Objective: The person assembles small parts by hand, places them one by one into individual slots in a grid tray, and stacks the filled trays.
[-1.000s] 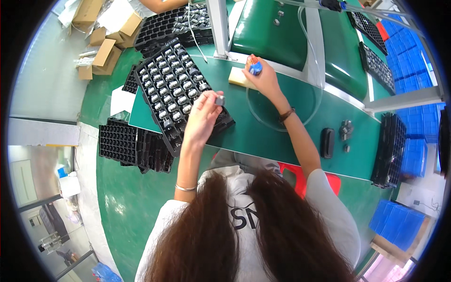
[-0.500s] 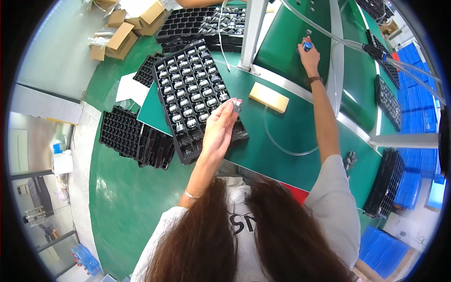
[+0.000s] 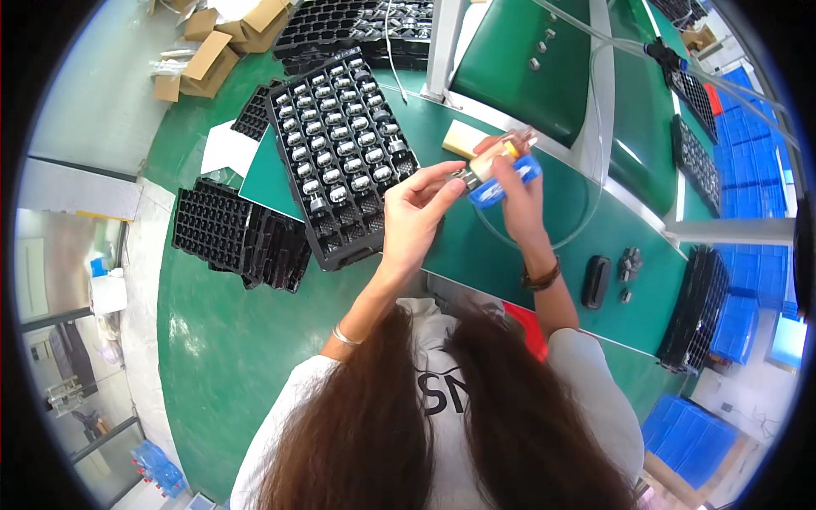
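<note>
The left hand [image 3: 416, 212] pinches a small metal part [image 3: 463, 177] in its fingertips, up above the green table [image 3: 476, 246]. The right hand [image 3: 514, 191] is closed around a blue tool [image 3: 503, 185], touching that part. The black tray [image 3: 344, 153] sits just left.

Both forearms reach forward, hands raised close together: left hand [image 3: 414, 214] pinching with fingertips, right hand [image 3: 516, 194] curled in a closed grip.

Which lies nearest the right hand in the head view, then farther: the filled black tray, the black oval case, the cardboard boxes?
1. Black oval case, just right of and below the right hand.
2. Filled black tray, to the left.
3. Cardboard boxes, far upper left.
</note>
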The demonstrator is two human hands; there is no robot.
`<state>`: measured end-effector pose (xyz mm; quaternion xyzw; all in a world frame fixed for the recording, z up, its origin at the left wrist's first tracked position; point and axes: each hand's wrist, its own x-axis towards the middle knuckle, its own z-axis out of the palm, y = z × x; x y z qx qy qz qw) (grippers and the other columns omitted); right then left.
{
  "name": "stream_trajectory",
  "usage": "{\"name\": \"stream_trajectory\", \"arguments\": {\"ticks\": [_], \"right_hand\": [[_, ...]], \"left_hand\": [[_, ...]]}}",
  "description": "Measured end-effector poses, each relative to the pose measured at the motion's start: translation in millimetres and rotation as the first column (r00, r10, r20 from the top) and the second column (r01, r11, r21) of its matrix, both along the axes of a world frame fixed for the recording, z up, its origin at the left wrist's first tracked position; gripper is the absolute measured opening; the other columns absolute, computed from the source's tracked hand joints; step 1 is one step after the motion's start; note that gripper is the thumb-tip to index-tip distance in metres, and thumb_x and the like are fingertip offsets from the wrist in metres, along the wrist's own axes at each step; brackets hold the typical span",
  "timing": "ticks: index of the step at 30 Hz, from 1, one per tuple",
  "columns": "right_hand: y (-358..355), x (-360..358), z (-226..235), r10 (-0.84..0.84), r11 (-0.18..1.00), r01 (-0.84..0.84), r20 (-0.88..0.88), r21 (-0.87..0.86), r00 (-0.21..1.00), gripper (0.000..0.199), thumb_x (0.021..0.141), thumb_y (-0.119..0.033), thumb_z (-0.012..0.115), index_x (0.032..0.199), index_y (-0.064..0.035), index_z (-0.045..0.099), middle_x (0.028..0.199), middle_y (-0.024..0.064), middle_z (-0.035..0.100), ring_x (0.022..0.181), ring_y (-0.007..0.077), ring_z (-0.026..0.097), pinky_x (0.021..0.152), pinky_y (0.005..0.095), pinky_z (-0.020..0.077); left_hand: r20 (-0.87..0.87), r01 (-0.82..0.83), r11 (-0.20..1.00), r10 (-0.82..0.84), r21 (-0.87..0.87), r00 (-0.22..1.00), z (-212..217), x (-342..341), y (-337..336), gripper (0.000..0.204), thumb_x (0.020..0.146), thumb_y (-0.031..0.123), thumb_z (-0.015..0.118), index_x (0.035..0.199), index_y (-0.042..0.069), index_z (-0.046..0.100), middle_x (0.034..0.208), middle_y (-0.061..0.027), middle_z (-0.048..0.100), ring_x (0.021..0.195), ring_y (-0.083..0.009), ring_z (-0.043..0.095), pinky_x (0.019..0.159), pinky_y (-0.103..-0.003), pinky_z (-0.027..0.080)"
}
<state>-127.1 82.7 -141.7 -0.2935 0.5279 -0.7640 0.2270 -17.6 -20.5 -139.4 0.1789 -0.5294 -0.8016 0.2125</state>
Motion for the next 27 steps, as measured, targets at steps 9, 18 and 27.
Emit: {"name": "stream_trajectory", "arguments": {"ticks": [9, 18, 27], "right_hand": [[15, 34, -13, -0.041, 0.998, 0.042, -0.034, 0.048, 0.999, 0.022, 0.086, -0.018, 0.055, 0.102, -0.0027, 0.053, 0.095, 0.0039, 0.058, 0.084, 0.0093, 0.055, 0.072, 0.0223, 0.0438], [18, -40, -54, -0.256, 0.828, 0.413, -0.399, 0.38, 0.881, 0.029, 0.083, -0.024, 0.062, 0.099, 0.0007, 0.059, 0.082, 0.0045, 0.062, 0.077, 0.0104, 0.059, 0.068, 0.025, 0.0458], [-10, -58, -78, -0.193, 0.667, 0.609, -0.691, 0.428, 0.697, 0.047, 0.074, -0.038, 0.069, 0.103, -0.0041, 0.054, 0.081, 0.016, 0.062, 0.075, 0.0308, 0.061, 0.067, 0.0368, 0.0471]], "left_hand": [[-0.018, 0.024, 0.999, -0.023, 0.033, 1.0, -9, 13, 16, 0.025, 0.082, 0.004, 0.064, 0.107, -0.003, 0.06, 0.092, -0.0077, 0.065, 0.082, -0.0082, 0.059, 0.075, -0.02, 0.046], [0.172, -0.096, 0.795, 0.245, -0.599, 0.954, -22, 21, -31, 0.036, 0.077, 0.01, 0.067, 0.111, 0.006, 0.059, 0.106, -0.0083, 0.061, 0.092, -0.0166, 0.058, 0.077, -0.028, 0.048], [0.091, 0.048, 0.116, 0.395, -0.992, 0.914, -43, 28, -64, 0.013, 0.075, 0.011, 0.065, 0.087, 0.006, 0.065, 0.093, -0.006, 0.062, 0.087, -0.0251, 0.056, 0.076, -0.035, 0.045]]}}
